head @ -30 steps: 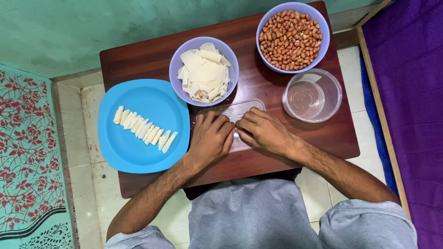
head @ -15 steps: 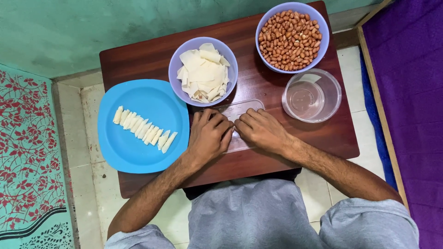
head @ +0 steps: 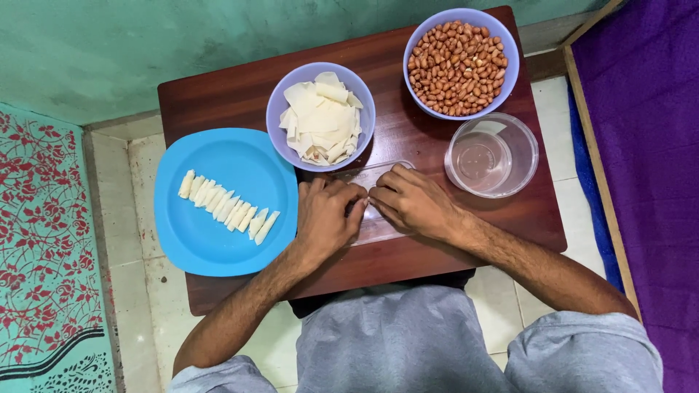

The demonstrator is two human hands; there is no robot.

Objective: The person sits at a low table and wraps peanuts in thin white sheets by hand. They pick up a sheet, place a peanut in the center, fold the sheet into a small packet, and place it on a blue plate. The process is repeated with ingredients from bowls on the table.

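My left hand (head: 325,218) and my right hand (head: 409,203) meet fingertip to fingertip over a clear plastic board (head: 375,178) on the small brown table (head: 233,98). Both pinch something small and pale between them; the fingers hide most of it. Just beyond my hands stands a lavender bowl (head: 278,116) of cut white wrapper pieces (head: 322,124). To the left lies a blue plate (head: 226,247) with a diagonal row of several rolled white pieces (head: 227,207).
A second lavender bowl (head: 510,65) full of peanuts (head: 454,58) stands at the table's far right. A clear plastic cup of water (head: 492,155) sits right of my right hand. A purple mat (head: 648,145) lies at the right, a patterned teal mat (head: 44,247) at the left.
My hands stay together over the clear board; the fingers have shifted only slightly.
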